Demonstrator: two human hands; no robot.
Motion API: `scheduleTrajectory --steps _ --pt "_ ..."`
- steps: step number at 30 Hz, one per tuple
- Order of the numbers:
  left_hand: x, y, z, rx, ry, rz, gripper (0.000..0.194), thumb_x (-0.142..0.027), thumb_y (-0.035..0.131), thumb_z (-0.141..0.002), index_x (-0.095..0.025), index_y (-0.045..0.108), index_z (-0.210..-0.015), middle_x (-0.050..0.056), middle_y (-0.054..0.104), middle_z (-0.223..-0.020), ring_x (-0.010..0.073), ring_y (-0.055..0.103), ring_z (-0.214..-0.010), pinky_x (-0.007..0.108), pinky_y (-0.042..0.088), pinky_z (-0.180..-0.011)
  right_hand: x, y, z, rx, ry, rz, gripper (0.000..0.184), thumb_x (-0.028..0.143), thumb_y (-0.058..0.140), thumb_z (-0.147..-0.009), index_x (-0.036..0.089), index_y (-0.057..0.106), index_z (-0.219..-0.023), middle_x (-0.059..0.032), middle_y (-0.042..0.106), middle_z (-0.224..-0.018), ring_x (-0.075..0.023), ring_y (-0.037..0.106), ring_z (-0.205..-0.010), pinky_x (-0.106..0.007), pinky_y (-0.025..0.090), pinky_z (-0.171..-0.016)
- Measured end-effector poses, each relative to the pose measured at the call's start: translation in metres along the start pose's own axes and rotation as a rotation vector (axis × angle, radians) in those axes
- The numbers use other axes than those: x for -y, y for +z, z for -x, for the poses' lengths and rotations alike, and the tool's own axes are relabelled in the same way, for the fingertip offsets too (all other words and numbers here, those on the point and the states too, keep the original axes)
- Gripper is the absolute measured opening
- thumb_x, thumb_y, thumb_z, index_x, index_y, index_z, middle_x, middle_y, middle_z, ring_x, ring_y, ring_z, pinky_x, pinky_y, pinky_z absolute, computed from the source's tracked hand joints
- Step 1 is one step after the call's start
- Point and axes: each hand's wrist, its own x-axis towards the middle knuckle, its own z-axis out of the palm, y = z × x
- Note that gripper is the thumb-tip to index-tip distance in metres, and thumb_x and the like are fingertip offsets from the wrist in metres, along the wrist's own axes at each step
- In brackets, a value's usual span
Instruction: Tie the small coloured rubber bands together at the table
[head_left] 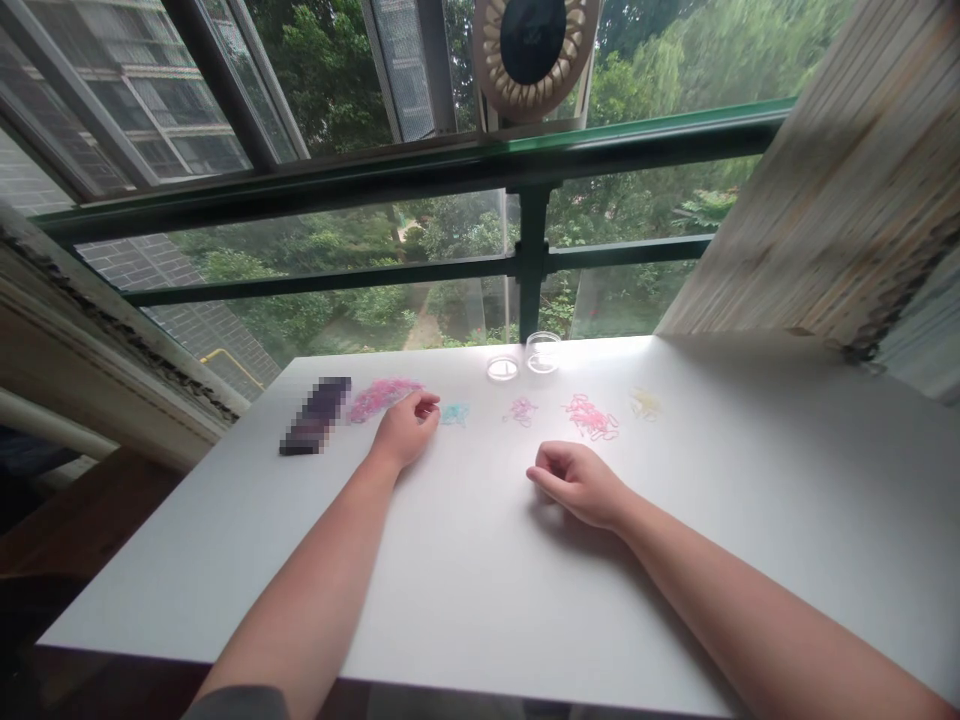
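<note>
Pink-purple loops [375, 398]: lying just beyond and left of the left hand [406, 428]. Curling left fingers [427, 398] inward, not showing whether pinching anything, so leaving that impossible to tell. Crowding teal loops [454, 413] just right of those fingers, possibly risking mixing the two heaps by brushing sideways. Curling the right hand [577, 483] loosely too, not revealing any contents, just short of coral-pink loops [591, 416], perhaps risking scattering those by reaching forward too low

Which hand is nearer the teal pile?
Left. The left hand is just left of the teal pile; the right hand is farther off, to its right.
</note>
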Motion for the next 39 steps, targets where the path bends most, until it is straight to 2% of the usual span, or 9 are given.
scheduleTrajectory --steps 3,6,12,19,26,29,32,35,39 --pt "-0.007 0.001 0.001 0.005 0.049 -0.031 0.025 -0.031 0.053 -0.075 -0.017 0.064 -0.093 0.006 0.068 -0.085 0.0186 0.063 -0.077 0.03 0.05 -0.074 0.0 0.0 -0.001 0.0 0.0 0.0 0.027 0.032 0.05 -0.079 0.019 0.038 -0.06 0.0041 0.041 -0.053 -0.0092 0.035 -0.05 -0.023 0.031 -0.049" --pt "-0.019 0.006 0.004 0.022 0.163 -0.098 0.022 -0.029 0.052 -0.076 -0.019 0.065 -0.09 0.005 0.067 -0.086 0.0181 0.061 -0.078 0.031 0.048 -0.076 0.0 0.001 -0.001 -0.001 -0.005 0.007 0.026 0.031 0.051 -0.079 0.019 0.037 -0.059 0.0042 0.04 -0.053 -0.0091 0.035 -0.05 -0.023 0.031 -0.049" --pt "-0.048 0.034 0.012 0.094 0.347 -0.276 0.022 -0.03 0.054 -0.077 -0.021 0.067 -0.092 0.006 0.065 -0.088 0.0217 0.058 -0.087 0.034 0.044 -0.082 -0.002 0.002 -0.004 0.0 -0.037 0.031 0.026 0.031 0.051 -0.079 0.019 0.039 -0.059 0.0039 0.041 -0.054 -0.0093 0.035 -0.051 -0.023 0.031 -0.05" --pt "-0.069 0.061 0.007 0.097 0.311 -0.412 0.022 -0.031 0.053 -0.079 -0.024 0.068 -0.093 0.007 0.064 -0.091 0.025 0.057 -0.089 0.037 0.041 -0.079 -0.002 0.004 -0.005 -0.008 -0.065 0.057 0.026 0.03 0.051 -0.078 0.018 0.037 -0.059 0.0047 0.039 -0.054 -0.0088 0.034 -0.052 -0.023 0.03 -0.051" --pt "-0.07 0.065 0.009 0.085 0.272 -0.421 0.016 -0.026 0.051 -0.081 -0.021 0.067 -0.081 0.007 0.067 -0.086 0.0233 0.057 -0.086 0.035 0.039 -0.076 -0.001 0.003 -0.005 -0.022 -0.083 0.05 0.026 0.028 0.052 -0.077 0.018 0.037 -0.058 0.0051 0.039 -0.054 -0.0084 0.034 -0.051 -0.022 0.03 -0.05" --pt "-0.07 0.059 0.01 0.069 0.29 -0.34 0.015 -0.025 0.051 -0.082 -0.02 0.065 -0.081 0.006 0.067 -0.086 0.0219 0.058 -0.085 0.034 0.04 -0.077 -0.002 0.003 -0.005 -0.032 -0.087 0.035 0.026 0.027 0.052 -0.077 0.018 0.037 -0.058 0.0054 0.04 -0.053 -0.0081 0.034 -0.051 -0.022 0.03 -0.049" --pt "-0.074 0.055 0.016 0.073 0.275 -0.124 0.016 -0.025 0.05 -0.083 -0.019 0.065 -0.083 0.005 0.068 -0.085 0.0195 0.059 -0.083 0.032 0.042 -0.078 -0.004 0.004 -0.005 -0.047 -0.088 -0.016 0.021 0.026 0.053 -0.077 0.019 0.04 -0.062 0.0054 0.042 -0.054 -0.0079 0.038 -0.05 -0.021 0.032 -0.049" --pt "-0.082 0.056 0.03 0.105 0.17 0.178 0.019 -0.031 0.051 -0.084 -0.018 0.065 -0.087 0.005 0.069 -0.087 0.0178 0.061 -0.08 0.029 0.045 -0.076 -0.005 0.005 -0.005 -0.074 -0.073 -0.11 0.01 0.025 0.053 -0.077 0.02 0.044 -0.076 0.0052 0.047 -0.06 -0.008 0.045 -0.049 -0.021 0.036 -0.048" --pt "-0.09 0.062 0.049 0.187 0.053 0.47 0.025 -0.036 0.054 -0.082 -0.017 0.065 -0.092 0.007 0.07 -0.089 0.0184 0.063 -0.083 0.029 0.047 -0.075 -0.007 0.004 -0.007 -0.208 -0.081 -0.163 0.014 0.027 0.056 -0.077 0.02 0.046 -0.084 0.0033 0.052 -0.066 -0.0076 0.047 -0.048 -0.02 0.037 -0.046"
